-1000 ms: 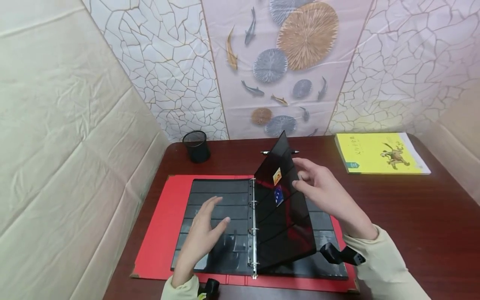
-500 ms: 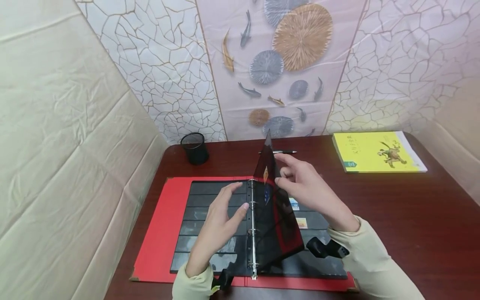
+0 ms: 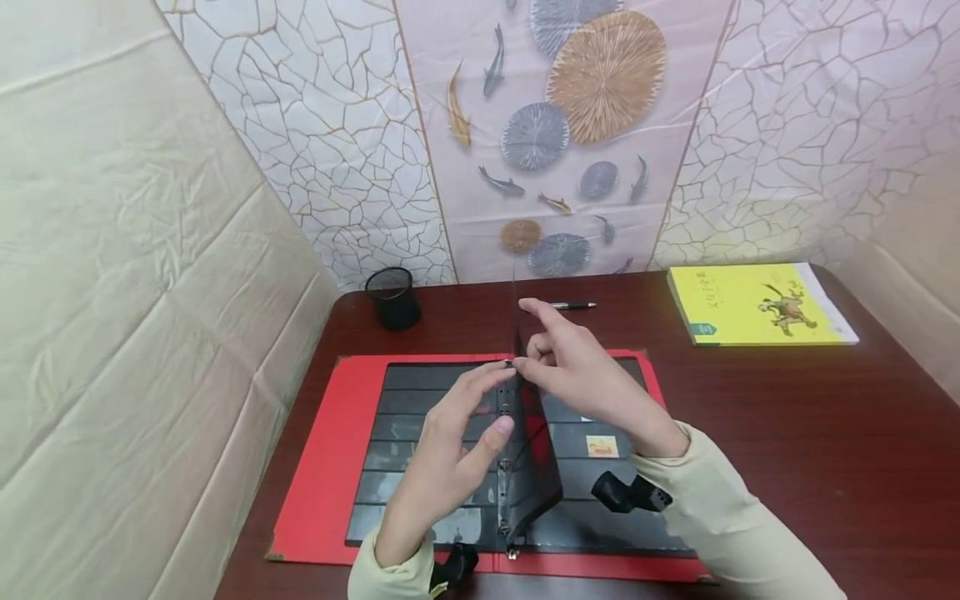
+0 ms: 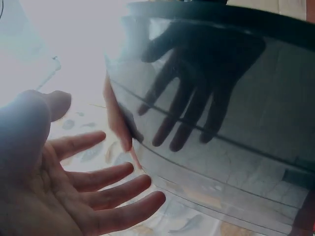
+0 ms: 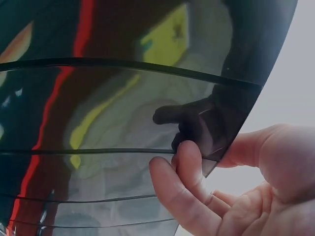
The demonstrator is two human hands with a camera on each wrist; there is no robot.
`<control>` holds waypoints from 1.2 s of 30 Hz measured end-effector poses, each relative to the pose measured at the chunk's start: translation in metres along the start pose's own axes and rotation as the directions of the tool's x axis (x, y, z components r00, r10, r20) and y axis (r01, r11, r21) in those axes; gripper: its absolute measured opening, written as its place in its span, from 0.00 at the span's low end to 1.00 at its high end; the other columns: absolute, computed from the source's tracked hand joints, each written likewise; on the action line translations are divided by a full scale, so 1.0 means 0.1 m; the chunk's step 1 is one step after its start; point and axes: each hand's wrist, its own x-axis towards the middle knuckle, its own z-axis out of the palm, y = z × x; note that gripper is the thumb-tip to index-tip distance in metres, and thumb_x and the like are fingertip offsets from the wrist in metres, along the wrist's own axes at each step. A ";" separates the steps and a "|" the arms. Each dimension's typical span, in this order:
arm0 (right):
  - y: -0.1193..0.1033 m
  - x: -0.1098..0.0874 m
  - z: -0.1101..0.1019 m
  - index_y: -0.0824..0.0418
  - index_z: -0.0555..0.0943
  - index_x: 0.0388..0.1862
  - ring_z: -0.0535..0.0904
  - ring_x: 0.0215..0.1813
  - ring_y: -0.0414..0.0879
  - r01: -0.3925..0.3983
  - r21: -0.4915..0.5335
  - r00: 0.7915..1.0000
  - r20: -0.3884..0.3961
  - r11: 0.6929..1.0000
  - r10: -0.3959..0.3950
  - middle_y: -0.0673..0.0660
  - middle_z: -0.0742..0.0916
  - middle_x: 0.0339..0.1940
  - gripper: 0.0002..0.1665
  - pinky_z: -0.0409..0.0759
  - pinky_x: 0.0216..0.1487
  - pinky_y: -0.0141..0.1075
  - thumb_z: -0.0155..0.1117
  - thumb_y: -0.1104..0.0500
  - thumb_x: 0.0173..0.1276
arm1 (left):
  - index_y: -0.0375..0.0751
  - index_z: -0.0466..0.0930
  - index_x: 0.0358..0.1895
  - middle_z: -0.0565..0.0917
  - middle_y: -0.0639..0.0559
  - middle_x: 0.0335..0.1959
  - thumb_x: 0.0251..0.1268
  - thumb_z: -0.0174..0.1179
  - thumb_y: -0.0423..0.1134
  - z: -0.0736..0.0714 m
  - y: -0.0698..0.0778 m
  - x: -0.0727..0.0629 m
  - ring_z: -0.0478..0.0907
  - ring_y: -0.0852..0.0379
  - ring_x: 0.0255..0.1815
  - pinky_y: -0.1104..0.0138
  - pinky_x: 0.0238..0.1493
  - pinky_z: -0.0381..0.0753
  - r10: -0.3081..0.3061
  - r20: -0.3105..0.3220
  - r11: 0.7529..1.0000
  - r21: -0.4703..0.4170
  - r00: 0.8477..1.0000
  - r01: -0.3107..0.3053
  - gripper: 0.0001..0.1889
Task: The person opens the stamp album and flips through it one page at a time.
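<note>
The red album (image 3: 311,475) lies open along the table's (image 3: 787,450) near edge, seemingly for easy reach; the mesh cup (image 3: 393,300) stands apart by the far left corner. The left hand (image 3: 446,450), fingers spread and gripping nothing, is beside the black page (image 3: 536,467), perhaps as a guard. The page stands nearly upright over the album's middle because the right hand (image 3: 585,375) pinches its outer edge. The pen (image 3: 573,305) lies near the far edge, the yellow book (image 3: 761,304) by the far right corner, both off the album.
</note>
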 end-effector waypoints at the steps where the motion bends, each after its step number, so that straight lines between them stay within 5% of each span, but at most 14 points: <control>1: -0.01 0.01 0.02 0.68 0.56 0.78 0.65 0.18 0.42 0.006 -0.008 1.000 0.007 1.000 -0.006 0.48 0.71 0.16 0.41 0.69 0.28 0.37 0.62 0.68 0.71 | 0.48 0.71 0.72 0.70 0.52 0.72 0.72 0.59 0.35 -0.01 0.02 -0.01 0.68 0.54 0.71 0.50 0.59 0.78 0.012 0.008 1.000 0.009 1.000 -0.012 0.26; 5: -0.06 0.04 0.10 0.69 0.56 0.78 0.66 0.18 0.42 0.009 -0.028 1.000 0.024 1.000 -0.009 0.48 0.72 0.16 0.41 0.70 0.29 0.37 0.63 0.67 0.71 | 0.51 0.71 0.72 0.65 0.50 0.76 0.70 0.60 0.33 -0.04 0.07 -0.04 0.64 0.52 0.73 0.46 0.64 0.73 0.036 0.033 0.999 0.020 0.999 -0.037 0.28; 14: -0.10 0.13 0.19 0.67 0.57 0.77 0.76 0.20 0.43 0.027 -0.038 0.997 0.069 0.999 -0.025 0.48 0.79 0.19 0.40 0.75 0.28 0.37 0.64 0.61 0.73 | 0.54 0.71 0.73 0.57 0.54 0.80 0.79 0.45 0.60 -0.10 0.07 -0.12 0.61 0.51 0.75 0.40 0.62 0.72 0.007 0.025 1.000 0.031 1.000 -0.008 0.27; 25: -0.03 0.18 0.19 0.68 0.54 0.79 0.85 0.29 0.40 0.062 0.022 0.989 0.132 0.998 -0.065 0.53 0.89 0.37 0.40 0.78 0.30 0.39 0.59 0.55 0.78 | 0.45 0.80 0.58 0.59 0.43 0.80 0.82 0.38 0.61 -0.21 0.03 -0.25 0.64 0.42 0.74 0.35 0.60 0.71 0.022 -0.056 0.998 0.065 0.998 -0.019 0.28; 33: 0.23 0.10 0.07 0.68 0.59 0.77 0.86 0.32 0.40 0.002 -0.029 0.997 0.074 1.000 0.000 0.59 0.89 0.44 0.38 0.83 0.38 0.41 0.63 0.58 0.75 | 0.46 0.78 0.63 0.58 0.46 0.80 0.84 0.39 0.51 -0.33 0.03 -0.37 0.60 0.44 0.77 0.34 0.61 0.68 -0.028 -0.061 0.996 0.088 0.998 0.033 0.22; 36: 0.36 0.06 0.02 0.68 0.61 0.76 0.87 0.34 0.44 -0.046 -0.035 0.997 0.065 0.998 0.049 0.59 0.89 0.45 0.37 0.82 0.36 0.41 0.63 0.58 0.75 | 0.46 0.77 0.65 0.56 0.47 0.81 0.84 0.41 0.46 -0.37 0.04 -0.43 0.60 0.44 0.76 0.41 0.57 0.75 -0.072 -0.051 0.991 0.111 0.996 0.077 0.20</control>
